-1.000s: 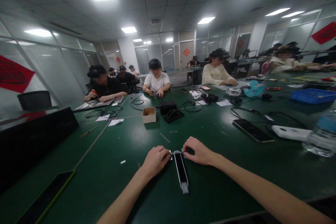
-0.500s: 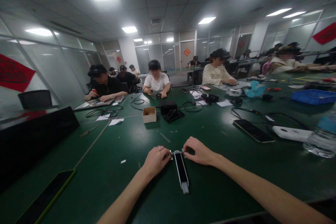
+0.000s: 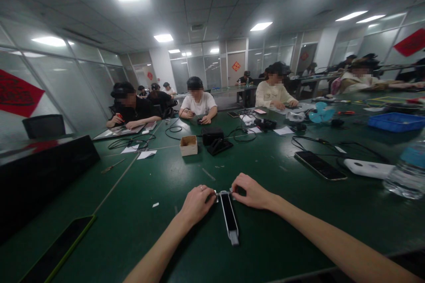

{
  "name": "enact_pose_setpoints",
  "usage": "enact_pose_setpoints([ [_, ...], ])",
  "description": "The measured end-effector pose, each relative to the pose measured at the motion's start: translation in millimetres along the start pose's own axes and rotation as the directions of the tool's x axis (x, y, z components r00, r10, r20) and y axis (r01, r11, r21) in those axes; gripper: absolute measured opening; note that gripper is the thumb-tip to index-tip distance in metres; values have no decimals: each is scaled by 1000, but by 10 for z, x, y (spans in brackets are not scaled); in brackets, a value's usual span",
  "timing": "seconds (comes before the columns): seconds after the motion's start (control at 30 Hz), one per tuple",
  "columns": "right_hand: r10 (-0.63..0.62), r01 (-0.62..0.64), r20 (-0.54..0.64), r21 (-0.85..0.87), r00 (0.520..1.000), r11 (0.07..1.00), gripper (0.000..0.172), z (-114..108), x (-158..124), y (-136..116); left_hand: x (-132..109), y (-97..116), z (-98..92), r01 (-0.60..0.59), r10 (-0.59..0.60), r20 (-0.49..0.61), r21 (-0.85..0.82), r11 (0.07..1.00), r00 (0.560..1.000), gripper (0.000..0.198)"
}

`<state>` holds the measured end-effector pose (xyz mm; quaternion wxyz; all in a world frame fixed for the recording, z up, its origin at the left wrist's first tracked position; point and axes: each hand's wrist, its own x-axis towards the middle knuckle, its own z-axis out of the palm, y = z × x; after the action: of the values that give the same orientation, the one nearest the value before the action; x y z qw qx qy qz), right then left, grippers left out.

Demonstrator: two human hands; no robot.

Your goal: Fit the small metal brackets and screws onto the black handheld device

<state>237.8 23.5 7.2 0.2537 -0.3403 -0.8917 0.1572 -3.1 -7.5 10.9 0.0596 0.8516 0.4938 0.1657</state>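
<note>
On the green table lies a long, narrow device [image 3: 229,214] with a black face, a pale frame and a grey end pointing towards me. My left hand [image 3: 198,202] is at its far end, on the left side, with thumb and fingers pinched on a small pale piece [image 3: 217,196]. Opposite it, my right hand [image 3: 250,191] is pinched on another small piece [image 3: 232,191] at the right side of that end. Both pieces are largely covered by my fingertips, and their kind cannot be made out.
A small open box [image 3: 189,146] and a black box [image 3: 213,135] stand beyond my hands. To the right are a black phone [image 3: 319,165], a white device [image 3: 368,168], a water bottle [image 3: 407,172] and a blue tray [image 3: 396,121]. A green-edged phone [image 3: 59,247] lies left. Several people sit around.
My hands and the narrow device keep their places. Across the table, the person in the white shirt and the one in the cream top have shifted their hands slightly.
</note>
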Motion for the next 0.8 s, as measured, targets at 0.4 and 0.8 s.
enact_pose_setpoints([
  [0.4, -6, 6, -6, -3, 1000, 1000, 8, 14, -5, 21, 4, -20, 17, -24, 23, -20, -27, 999, 1000, 13],
  [0.8, -15, 15, -3, -3, 1000, 1000, 9, 22, -4, 37, 5, -19, 29, 0, 0, 1, 33, 999, 1000, 19],
])
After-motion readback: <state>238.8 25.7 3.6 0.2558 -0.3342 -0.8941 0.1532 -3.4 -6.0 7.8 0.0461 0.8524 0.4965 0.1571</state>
